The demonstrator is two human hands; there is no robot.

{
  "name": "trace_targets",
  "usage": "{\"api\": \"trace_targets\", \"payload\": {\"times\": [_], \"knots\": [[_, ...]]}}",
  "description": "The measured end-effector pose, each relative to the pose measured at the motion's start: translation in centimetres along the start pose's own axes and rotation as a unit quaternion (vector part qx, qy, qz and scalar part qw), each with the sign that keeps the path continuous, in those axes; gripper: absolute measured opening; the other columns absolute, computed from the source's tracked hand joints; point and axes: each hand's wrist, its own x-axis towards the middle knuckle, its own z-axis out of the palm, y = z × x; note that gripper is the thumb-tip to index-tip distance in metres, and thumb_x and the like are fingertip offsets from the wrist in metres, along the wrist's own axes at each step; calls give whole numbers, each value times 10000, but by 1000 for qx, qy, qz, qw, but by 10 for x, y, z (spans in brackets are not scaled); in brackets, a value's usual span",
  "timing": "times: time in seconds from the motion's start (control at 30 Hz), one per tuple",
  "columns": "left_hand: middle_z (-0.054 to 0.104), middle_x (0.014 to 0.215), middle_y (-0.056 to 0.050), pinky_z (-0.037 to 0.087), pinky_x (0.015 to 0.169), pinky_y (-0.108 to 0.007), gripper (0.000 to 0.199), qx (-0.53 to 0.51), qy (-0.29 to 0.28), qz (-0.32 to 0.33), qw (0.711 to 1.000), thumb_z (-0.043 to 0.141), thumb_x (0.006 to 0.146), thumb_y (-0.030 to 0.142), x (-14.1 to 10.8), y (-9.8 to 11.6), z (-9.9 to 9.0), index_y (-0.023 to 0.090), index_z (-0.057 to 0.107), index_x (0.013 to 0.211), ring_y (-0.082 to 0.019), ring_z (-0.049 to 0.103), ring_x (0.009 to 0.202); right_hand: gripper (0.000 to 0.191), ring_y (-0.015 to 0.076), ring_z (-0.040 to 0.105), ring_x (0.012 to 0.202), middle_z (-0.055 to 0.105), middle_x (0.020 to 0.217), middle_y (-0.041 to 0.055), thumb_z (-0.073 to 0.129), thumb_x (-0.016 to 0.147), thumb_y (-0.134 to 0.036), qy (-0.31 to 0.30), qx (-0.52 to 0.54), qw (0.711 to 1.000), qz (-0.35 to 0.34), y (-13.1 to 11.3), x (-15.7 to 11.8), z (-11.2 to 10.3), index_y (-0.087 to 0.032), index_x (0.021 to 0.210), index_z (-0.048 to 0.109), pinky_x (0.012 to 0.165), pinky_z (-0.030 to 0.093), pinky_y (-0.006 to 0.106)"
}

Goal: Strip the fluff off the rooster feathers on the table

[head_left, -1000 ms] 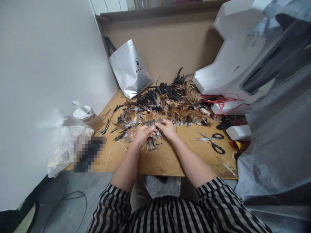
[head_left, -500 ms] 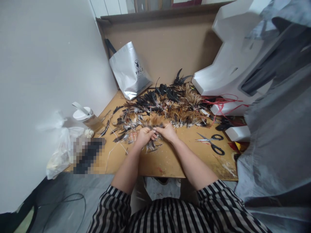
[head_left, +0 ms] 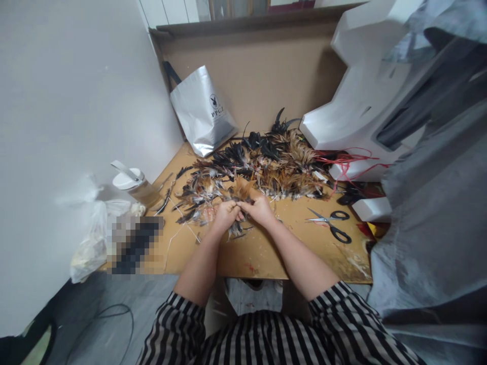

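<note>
My left hand (head_left: 227, 215) and my right hand (head_left: 258, 209) meet over the front of the table, fingertips together. Both are closed on a small bunch of brown feathers (head_left: 242, 191), whose tips fan up and away from me. Greyish feather ends hang below the fingers. Right behind the hands spreads a wide pile of black, brown and white feathers (head_left: 266, 165). Open scissors (head_left: 331, 223) with black handles lie on the table to the right of my right hand.
A silver bag (head_left: 201, 111) leans at the back left. At the left stand a white-lidded jar (head_left: 137, 185) and a plastic bag (head_left: 91, 243). Red cords (head_left: 348, 163) lie beside a white machine (head_left: 365, 91) on the right of the wooden table (head_left: 304, 253).
My right hand has shifted slightly left, closer over the left fingers. The held feathers now stand in a narrower, more upright tuft.
</note>
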Motion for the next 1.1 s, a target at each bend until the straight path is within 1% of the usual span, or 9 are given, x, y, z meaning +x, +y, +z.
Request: {"api": "trace_targets", "payload": {"times": [0.17, 0.3, 0.43, 0.5, 0.7, 0.8, 0.9, 1.0, 1.1], "knots": [[628, 558, -31, 441, 468, -193, 156, -74, -27, -22, 997, 516, 731, 230, 1, 4, 2, 112, 612, 699, -87, 540, 456, 174, 101, 470, 553, 562, 611, 1, 591, 663, -298, -6, 102, 995, -12, 0, 3, -1, -129, 702, 586, 527, 385, 208], [651, 620, -45, 470, 522, -216, 186, -116, -26, -36, 992, 578, 703, 263, 1, 7, 2, 112, 638, 792, -102, 570, 508, 185, 104, 496, 580, 589, 665, 11, 598, 657, -282, -17, 125, 992, 3, 4, 6, -5, -120, 745, 602, 556, 404, 213], [639, 599, -42, 464, 511, -214, 173, -116, -18, -34, 993, 592, 698, 276, 0, 10, 1, 116, 648, 733, -101, 562, 502, 217, 100, 489, 553, 582, 653, 4, 621, 645, -309, -26, 139, 990, 26, 4, 6, -8, -121, 751, 601, 533, 399, 216], [631, 586, -39, 454, 502, -208, 163, -110, -16, -30, 993, 584, 702, 268, 0, 11, 0, 119, 648, 688, -97, 552, 495, 226, 97, 478, 531, 569, 615, -1, 631, 642, -332, -35, 147, 988, 38, 2, 6, -8, -122, 716, 592, 515, 393, 214], [602, 542, -21, 412, 476, -195, 149, -112, -24, -36, 993, 581, 700, 249, 1, 10, -2, 128, 644, 640, -82, 515, 465, 246, 89, 459, 526, 544, 581, -12, 646, 635, -366, -31, 161, 986, 33, -2, 5, -5, -132, 658, 576, 524, 382, 213], [599, 540, -24, 395, 468, -196, 177, -141, 1, -50, 989, 610, 694, 293, 1, 11, -3, 126, 648, 649, -79, 503, 458, 275, 77, 416, 495, 506, 538, -26, 649, 626, -397, 8, 165, 985, 57, 3, 6, -2, -136, 615, 563, 485, 343, 203], [642, 642, -53, 397, 491, -195, 213, -191, 48, -57, 979, 628, 690, 334, 2, 11, -5, 123, 662, 701, -88, 539, 523, 286, 74, 421, 497, 537, 577, -20, 648, 622, -412, 39, 210, 974, 70, 8, 7, 1, -140, 693, 598, 480, 336, 199], [669, 811, -80, 411, 535, -191, 224, -250, 88, -53, 963, 652, 673, 332, 4, 8, -6, 130, 672, 770, -106, 582, 645, 307, 71, 412, 468, 543, 563, -17, 638, 629, -429, 25, 234, 968, 91, 10, 7, 2, -141, 734, 620, 457, 322, 199], [666, 906, -83, 430, 602, -196, 212, -289, 117, -43, 949, 670, 658, 323, 6, 5, -7, 136, 666, 759, -117, 593, 732, 315, 59, 372, 420, 524, 526, -23, 627, 640, -435, -14, 237, 964, 120, 7, 5, 3, -136, 741, 633, 416, 275, 195]]}}
